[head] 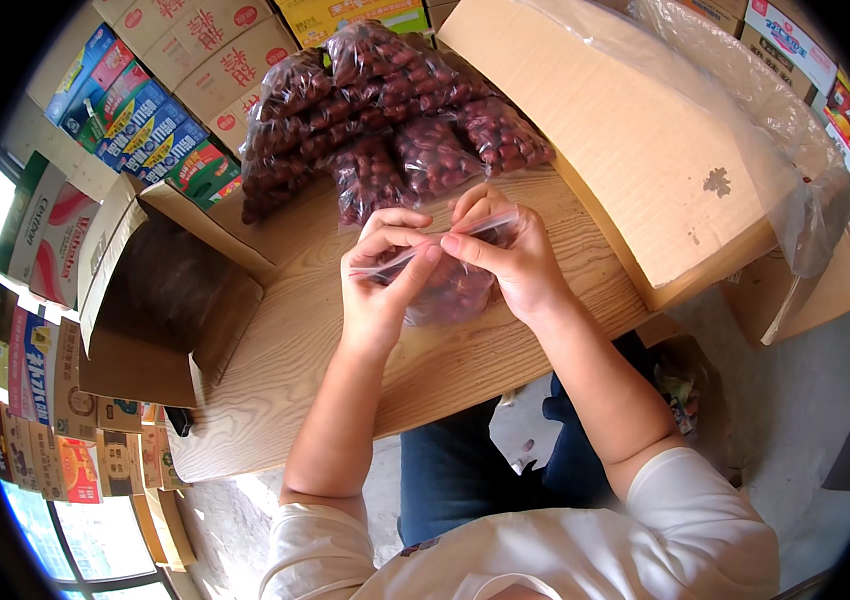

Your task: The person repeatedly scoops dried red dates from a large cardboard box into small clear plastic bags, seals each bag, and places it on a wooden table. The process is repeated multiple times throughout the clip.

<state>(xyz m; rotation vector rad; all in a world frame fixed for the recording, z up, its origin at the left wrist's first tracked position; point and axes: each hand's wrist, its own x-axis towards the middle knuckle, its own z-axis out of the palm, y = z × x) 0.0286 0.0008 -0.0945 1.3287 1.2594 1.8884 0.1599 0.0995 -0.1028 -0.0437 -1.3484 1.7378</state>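
A clear zip-lock bag of dark red dates is between my hands, over the wooden table. My left hand pinches the zip strip on its left part, thumb and fingers on either side of the plastic. On the right part of the same strip, my right hand grips with thumb and curled fingers. Both thumbs nearly meet at the middle of the bag's mouth. Whether the zip is sealed there cannot be seen. Just beyond my hands, several filled bags of dates are piled up.
The wooden table carries an open cardboard box on the left. A large carton with a plastic liner stands at the right. Stacked printed cartons rise behind the pile. My legs are below the table's near edge.
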